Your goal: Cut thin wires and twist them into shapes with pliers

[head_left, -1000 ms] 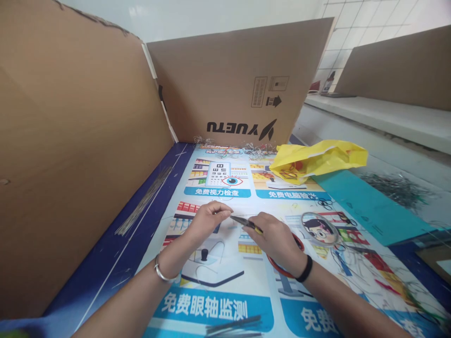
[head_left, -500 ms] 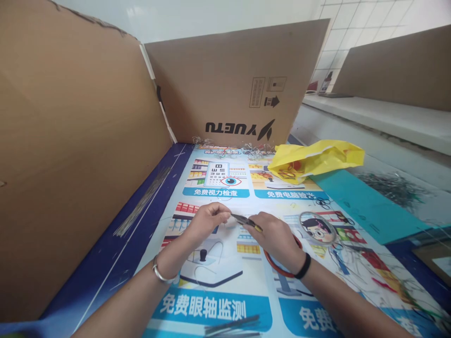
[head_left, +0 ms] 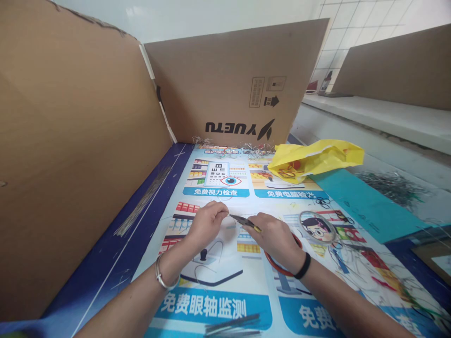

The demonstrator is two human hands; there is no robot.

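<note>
**Poster-covered bench: pliers meet a pinch**

Printed poster (head_left: 218, 300) covers the bench top, and at its nearest edge lies a short bundle of dark wires (head_left: 232, 325). Just beyond, both forearms come in, a silver bangle (head_left: 160, 277) on the left wrist and a black band (head_left: 305, 267) on the right. The right hand (head_left: 276, 237) is wrapped around the pliers (head_left: 243, 221), whose red handles curve out under the palm, with the nose pointing left. The left hand (head_left: 206, 225) is curled, thumb and forefinger pressed together right at the pliers' tip. They may be holding a fine wire, but it is too thin to make out. Right of the hands sits a clear round lens (head_left: 317, 227). Along the left edge lies a sheaf of thin rods (head_left: 141, 204). Farther back lies a crumpled yellow bag (head_left: 317, 157), and cardboard walls (head_left: 229, 80) close off the rear and left.
</note>
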